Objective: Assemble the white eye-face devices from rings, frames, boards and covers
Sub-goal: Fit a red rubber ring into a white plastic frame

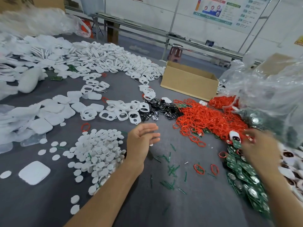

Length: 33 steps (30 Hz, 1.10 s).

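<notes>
Left hand [141, 140] hovers slack, seemingly empty; right hand [260, 146], at its three o'clock over boards [242, 171], is too blurred to tell its grip.

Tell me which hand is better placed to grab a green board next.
Right. The right hand is over the green boards beside the red rings; the left hand hovers open over the grey table, away from them.
</notes>
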Tool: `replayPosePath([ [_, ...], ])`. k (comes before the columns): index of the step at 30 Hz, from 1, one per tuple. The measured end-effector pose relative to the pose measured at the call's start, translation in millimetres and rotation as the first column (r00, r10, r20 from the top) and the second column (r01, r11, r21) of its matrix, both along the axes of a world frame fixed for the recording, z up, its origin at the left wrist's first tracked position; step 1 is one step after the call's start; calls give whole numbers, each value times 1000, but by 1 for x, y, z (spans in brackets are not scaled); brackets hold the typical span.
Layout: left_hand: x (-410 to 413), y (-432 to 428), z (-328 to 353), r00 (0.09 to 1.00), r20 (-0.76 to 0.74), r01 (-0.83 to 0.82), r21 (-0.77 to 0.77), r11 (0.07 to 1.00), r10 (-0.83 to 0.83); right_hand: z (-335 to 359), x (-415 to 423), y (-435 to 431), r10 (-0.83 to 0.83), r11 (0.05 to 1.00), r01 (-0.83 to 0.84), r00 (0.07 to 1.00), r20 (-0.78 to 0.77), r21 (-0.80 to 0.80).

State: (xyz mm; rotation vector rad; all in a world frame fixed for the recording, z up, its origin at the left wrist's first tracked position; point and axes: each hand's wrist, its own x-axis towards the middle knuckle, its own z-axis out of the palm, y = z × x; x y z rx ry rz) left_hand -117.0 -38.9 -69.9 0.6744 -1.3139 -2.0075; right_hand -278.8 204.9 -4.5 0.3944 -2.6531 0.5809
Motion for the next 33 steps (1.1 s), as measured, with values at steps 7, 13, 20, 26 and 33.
replayPosePath([
  [7,-1,20,-3,976,215,124,-453,883,-27,1,60,-199,587,808,-574,764,266,-134],
  [13,3,15,-1,947,165,-189,-407,894,276,-18,73,-277,444,865,-502,785,432,24],
  [20,-1,12,0,954,65,-283,-134,950,293,-21,65,-260,508,861,-440,765,396,-255],
  [26,0,11,4,988,24,-148,-89,985,151,-14,76,-199,752,651,-468,507,421,-598],
  [33,3,2,6,947,-46,-318,-26,948,317,-13,85,-177,781,618,-578,528,333,-533],
])
